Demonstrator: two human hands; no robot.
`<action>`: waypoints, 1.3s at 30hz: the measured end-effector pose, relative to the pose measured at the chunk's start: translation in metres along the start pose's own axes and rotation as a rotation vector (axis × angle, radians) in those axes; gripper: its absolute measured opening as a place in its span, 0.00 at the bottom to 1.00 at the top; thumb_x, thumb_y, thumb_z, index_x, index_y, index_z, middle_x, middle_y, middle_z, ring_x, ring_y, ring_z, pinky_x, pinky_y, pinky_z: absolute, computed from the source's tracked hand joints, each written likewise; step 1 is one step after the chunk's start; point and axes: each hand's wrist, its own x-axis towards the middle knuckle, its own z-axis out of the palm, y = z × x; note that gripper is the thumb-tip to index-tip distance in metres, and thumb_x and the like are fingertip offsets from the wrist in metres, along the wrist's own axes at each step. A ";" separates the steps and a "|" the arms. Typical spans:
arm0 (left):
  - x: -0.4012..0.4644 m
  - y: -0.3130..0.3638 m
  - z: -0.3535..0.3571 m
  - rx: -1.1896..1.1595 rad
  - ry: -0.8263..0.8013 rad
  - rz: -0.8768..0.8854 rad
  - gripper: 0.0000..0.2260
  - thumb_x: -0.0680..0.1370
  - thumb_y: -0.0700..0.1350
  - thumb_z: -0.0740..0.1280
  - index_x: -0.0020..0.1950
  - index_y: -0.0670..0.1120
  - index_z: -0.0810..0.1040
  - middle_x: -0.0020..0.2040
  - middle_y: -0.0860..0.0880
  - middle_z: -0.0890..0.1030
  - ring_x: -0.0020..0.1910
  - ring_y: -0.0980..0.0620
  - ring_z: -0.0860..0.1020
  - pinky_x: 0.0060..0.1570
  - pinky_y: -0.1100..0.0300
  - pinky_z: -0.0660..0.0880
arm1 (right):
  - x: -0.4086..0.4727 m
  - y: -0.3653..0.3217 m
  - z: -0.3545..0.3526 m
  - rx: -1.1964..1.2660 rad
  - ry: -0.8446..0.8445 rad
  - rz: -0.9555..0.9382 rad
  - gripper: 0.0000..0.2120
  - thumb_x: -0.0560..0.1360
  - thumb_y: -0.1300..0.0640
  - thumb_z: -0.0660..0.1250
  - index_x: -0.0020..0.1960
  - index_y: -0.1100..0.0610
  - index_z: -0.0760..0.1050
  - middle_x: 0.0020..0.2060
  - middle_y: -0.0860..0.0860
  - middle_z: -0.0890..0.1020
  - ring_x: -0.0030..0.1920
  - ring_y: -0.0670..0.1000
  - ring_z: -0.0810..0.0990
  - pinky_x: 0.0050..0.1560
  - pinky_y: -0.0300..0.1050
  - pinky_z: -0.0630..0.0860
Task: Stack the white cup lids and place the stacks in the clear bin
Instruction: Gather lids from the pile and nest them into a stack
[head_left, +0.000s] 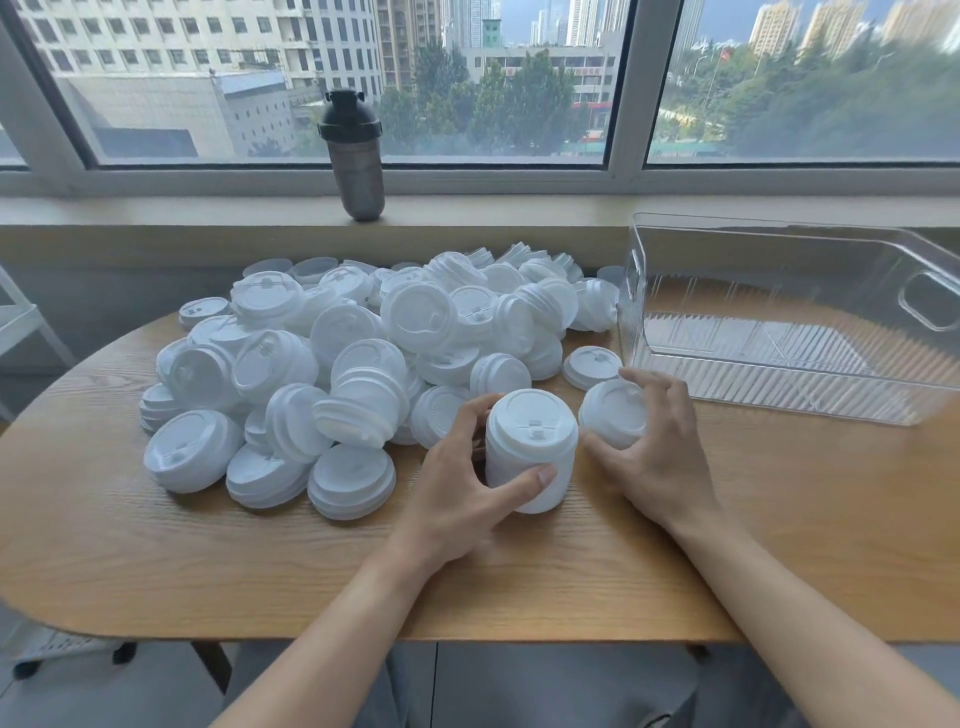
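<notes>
A big heap of white cup lids (363, 353) covers the middle and left of the wooden table (156, 561). My left hand (467, 483) grips a tall stack of lids (530, 447) standing upright on the table near the front. Just to its right, my right hand (654, 447) holds a shorter stack of lids (613, 415), with fingers curled over its top and side. The clear bin (789, 374) stands at the right back of the table, and no lids show inside it. One single lid (592, 366) lies between the heap and the bin.
A dark shaker bottle (356, 156) stands on the window sill behind the heap. A white rack (21, 332) is off the table's left edge. Bare wood shows along the table's front and at the right in front of the bin.
</notes>
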 end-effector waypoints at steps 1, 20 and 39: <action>0.000 0.000 0.000 0.001 0.001 0.000 0.31 0.72 0.47 0.81 0.71 0.53 0.71 0.60 0.63 0.81 0.62 0.66 0.78 0.56 0.74 0.71 | -0.006 0.000 -0.005 -0.026 -0.007 0.003 0.37 0.65 0.47 0.81 0.69 0.53 0.71 0.62 0.49 0.71 0.63 0.48 0.69 0.65 0.37 0.64; -0.003 0.003 0.002 0.040 0.019 -0.016 0.31 0.72 0.49 0.79 0.72 0.53 0.71 0.62 0.60 0.80 0.60 0.69 0.77 0.54 0.76 0.71 | -0.038 -0.004 -0.045 -0.006 -0.257 0.082 0.47 0.64 0.34 0.78 0.76 0.47 0.63 0.60 0.40 0.73 0.62 0.43 0.69 0.66 0.42 0.66; -0.004 0.001 0.003 0.037 0.023 -0.007 0.32 0.72 0.52 0.79 0.72 0.53 0.70 0.61 0.62 0.80 0.61 0.69 0.76 0.55 0.75 0.71 | -0.040 -0.003 -0.045 -0.018 -0.278 0.053 0.44 0.67 0.40 0.79 0.77 0.48 0.63 0.63 0.40 0.72 0.66 0.43 0.66 0.67 0.40 0.63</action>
